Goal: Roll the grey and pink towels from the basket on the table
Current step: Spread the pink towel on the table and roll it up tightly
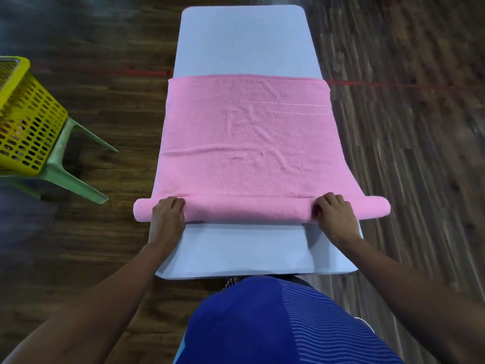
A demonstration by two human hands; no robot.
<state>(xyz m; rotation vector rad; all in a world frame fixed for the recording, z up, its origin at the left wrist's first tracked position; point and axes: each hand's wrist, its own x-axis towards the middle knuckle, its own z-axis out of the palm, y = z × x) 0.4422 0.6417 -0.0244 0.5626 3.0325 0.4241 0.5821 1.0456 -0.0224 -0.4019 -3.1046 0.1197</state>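
Note:
A pink towel (246, 137) lies spread across the pale table (244, 40), overhanging both long edges. Its near end is wound into a thick roll (249, 210) that runs the table's full width. My left hand (168, 214) grips the roll near its left end, fingers curled over the top. My right hand (333, 214) grips it near the right end the same way. The yellow basket (26, 119) stands at the far left on a green stool. No grey towel is in view.
The green plastic stool (68, 164) under the basket stands on the dark wood floor left of the table. A red line (393, 85) crosses the floor behind the table. My torso in blue clothing (275, 324) is at the table's near edge.

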